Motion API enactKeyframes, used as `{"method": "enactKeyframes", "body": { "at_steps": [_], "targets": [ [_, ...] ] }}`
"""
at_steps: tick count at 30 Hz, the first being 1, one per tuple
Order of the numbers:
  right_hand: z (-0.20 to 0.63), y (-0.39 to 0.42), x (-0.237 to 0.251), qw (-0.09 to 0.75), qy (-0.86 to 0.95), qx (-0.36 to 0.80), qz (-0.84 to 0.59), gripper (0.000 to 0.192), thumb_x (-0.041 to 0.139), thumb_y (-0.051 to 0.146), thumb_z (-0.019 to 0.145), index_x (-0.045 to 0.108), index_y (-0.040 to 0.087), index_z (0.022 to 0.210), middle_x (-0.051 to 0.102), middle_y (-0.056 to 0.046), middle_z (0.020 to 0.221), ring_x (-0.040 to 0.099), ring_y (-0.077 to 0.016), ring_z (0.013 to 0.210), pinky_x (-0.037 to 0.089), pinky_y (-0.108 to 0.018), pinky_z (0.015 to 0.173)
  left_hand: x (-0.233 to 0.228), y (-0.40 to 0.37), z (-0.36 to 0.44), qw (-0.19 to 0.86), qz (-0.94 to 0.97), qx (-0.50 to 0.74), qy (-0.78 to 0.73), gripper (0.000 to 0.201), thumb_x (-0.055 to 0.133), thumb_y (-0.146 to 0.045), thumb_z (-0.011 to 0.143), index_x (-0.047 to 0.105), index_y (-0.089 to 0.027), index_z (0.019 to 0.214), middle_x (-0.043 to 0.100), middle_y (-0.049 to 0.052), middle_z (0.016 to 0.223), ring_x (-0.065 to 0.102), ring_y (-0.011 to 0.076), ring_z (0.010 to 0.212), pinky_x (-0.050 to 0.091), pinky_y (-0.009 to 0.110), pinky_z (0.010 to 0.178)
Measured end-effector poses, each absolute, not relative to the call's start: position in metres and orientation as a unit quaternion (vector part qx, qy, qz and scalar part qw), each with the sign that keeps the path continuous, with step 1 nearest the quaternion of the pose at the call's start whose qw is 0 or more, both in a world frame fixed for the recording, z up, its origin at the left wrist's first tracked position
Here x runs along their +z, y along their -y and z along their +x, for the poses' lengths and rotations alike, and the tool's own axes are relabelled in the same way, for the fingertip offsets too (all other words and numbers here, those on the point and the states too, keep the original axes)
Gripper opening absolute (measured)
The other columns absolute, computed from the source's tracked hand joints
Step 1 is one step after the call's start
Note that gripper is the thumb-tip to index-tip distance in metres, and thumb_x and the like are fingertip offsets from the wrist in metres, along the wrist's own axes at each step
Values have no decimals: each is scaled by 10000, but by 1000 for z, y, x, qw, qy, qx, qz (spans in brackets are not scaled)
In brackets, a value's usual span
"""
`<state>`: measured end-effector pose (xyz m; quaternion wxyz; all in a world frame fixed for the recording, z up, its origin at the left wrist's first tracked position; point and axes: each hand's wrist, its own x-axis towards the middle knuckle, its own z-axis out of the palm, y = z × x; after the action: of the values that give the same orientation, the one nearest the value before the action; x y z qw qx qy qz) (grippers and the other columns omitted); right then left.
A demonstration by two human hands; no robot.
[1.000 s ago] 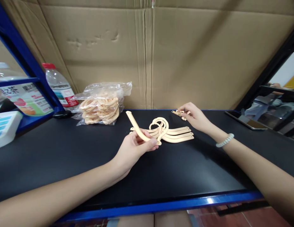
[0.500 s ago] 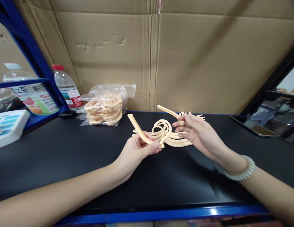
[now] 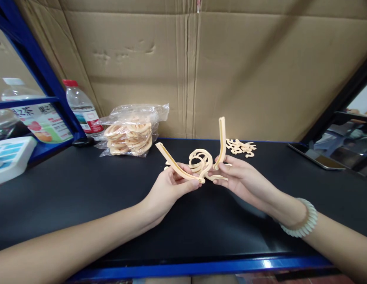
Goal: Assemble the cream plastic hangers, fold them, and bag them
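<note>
My left hand [image 3: 168, 187] grips a cream plastic hanger arm [image 3: 173, 162] that slants up to the left. In my right hand [image 3: 238, 177] a second cream hanger arm [image 3: 221, 142] stands almost upright. The two hands are close together above the black table [image 3: 82, 189]. Right behind them lies a small pile of cream hangers [image 3: 201, 159] with curled hooks. A heap of small cream clips [image 3: 241, 146] rests further back on the right.
A clear plastic bag of cream rings [image 3: 130, 132] sits at the back left, beside a water bottle [image 3: 79, 106] and a blue shelf post [image 3: 38, 67]. A cardboard wall [image 3: 201, 67] closes the back. A tablet [image 3: 317, 159] lies at the right. The table's blue edge [image 3: 201, 268] runs in front.
My right hand left the clip heap at the back, picked up a second hanger arm and brought it toward my left hand, tilting it upright. The left hand stayed nearly still.
</note>
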<state>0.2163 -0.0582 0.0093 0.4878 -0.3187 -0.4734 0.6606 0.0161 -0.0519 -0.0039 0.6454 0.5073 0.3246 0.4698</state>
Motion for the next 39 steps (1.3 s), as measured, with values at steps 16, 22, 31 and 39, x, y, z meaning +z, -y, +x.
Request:
{"method": "enactKeyframes", "body": {
  "at_steps": [16, 22, 31, 39],
  "targets": [
    [207, 60, 2, 432, 587, 603, -325, 210, 718, 281, 770, 620, 191, 932, 647, -34, 948, 596, -133, 826, 501, -271, 731, -2, 54, 15, 681, 509, 445, -282, 305, 771, -82, 674, 508, -145, 813, 685, 12, 775, 647, 114, 754, 511, 249, 770],
    [206, 58, 4, 435, 637, 561, -300, 176, 700, 285, 793, 617, 163, 889, 661, -49, 911, 604, -136, 779, 510, -284, 709, -2, 54, 16, 670, 528, 444, -275, 278, 769, -100, 687, 535, -144, 830, 691, 31, 867, 661, 147, 831, 512, 299, 826],
    [205, 59, 4, 435, 657, 531, -310, 190, 726, 292, 762, 660, 145, 864, 676, -48, 831, 598, -127, 694, 521, -277, 660, 0, 57, 16, 641, 542, 448, -306, 299, 763, -116, 689, 509, -152, 841, 707, 30, 858, 671, 168, 839, 516, 335, 843],
    [201, 65, 10, 450, 659, 512, -319, 195, 726, 292, 751, 670, 143, 865, 670, -44, 795, 589, -124, 651, 540, -280, 636, 4, 61, 14, 597, 569, 466, -321, 284, 755, -115, 678, 511, -160, 819, 716, 8, 802, 671, 132, 762, 527, 273, 777]
  ]
}}
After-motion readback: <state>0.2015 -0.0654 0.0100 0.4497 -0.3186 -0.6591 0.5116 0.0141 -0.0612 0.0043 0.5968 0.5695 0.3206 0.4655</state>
